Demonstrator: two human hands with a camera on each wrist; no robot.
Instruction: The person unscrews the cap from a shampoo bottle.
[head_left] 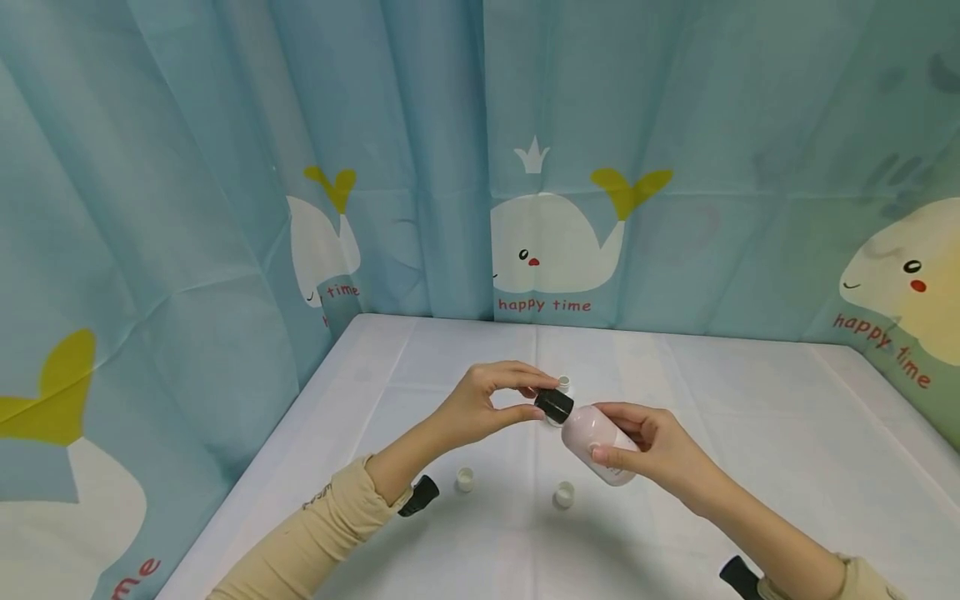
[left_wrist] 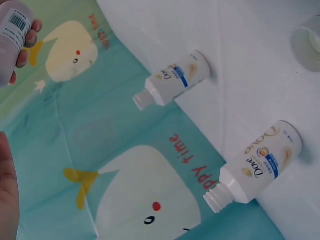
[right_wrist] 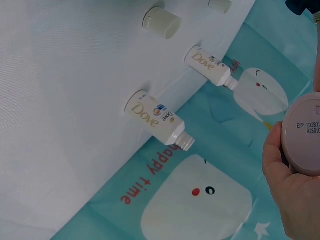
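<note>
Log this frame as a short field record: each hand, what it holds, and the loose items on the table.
left hand: pinches the black cap on the pink bottle
right hand: grips the pink bottle, tilted, above the table
white caps: loose on the white table
Dove bottles: two, uncapped, standing by the table's edge, seen in both wrist views
backdrop: whale curtain
</note>
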